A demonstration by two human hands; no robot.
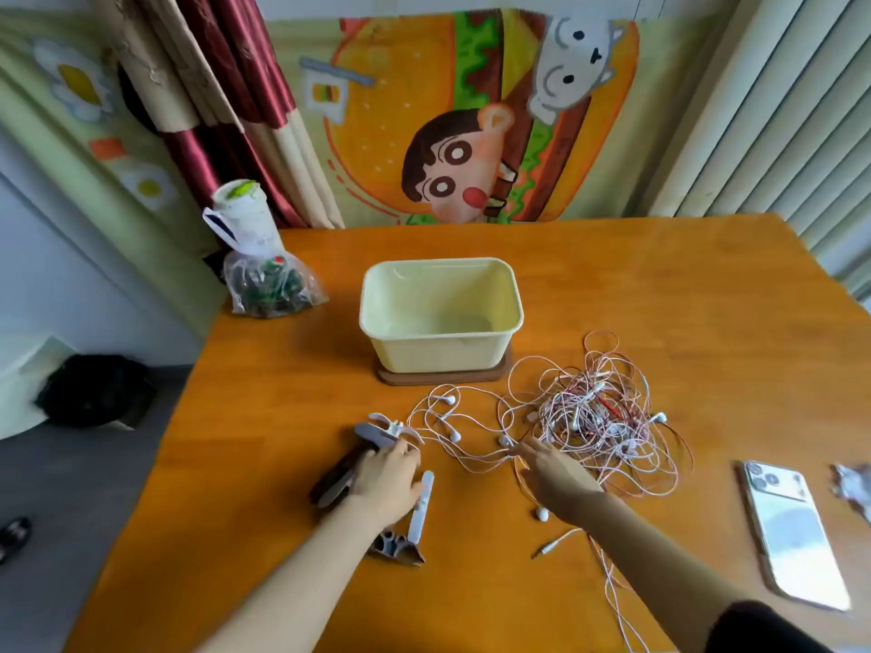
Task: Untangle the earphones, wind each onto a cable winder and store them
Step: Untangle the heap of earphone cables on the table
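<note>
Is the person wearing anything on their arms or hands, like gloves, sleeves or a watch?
No gloves: the left hand and right hand are both bare, with no ring, watch or bracelet visible. The left forearm is uncovered as far as the picture shows. The right forearm is bare up to a black sleeve at the lower edge.

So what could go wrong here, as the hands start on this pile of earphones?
1. The right hand reaches into the tangled earphones; pulling one cable hard may tighten the knots.
2. One loose cable trails toward the near side of the table, close beside the right arm; the arm could catch it and drag the pile.
</note>
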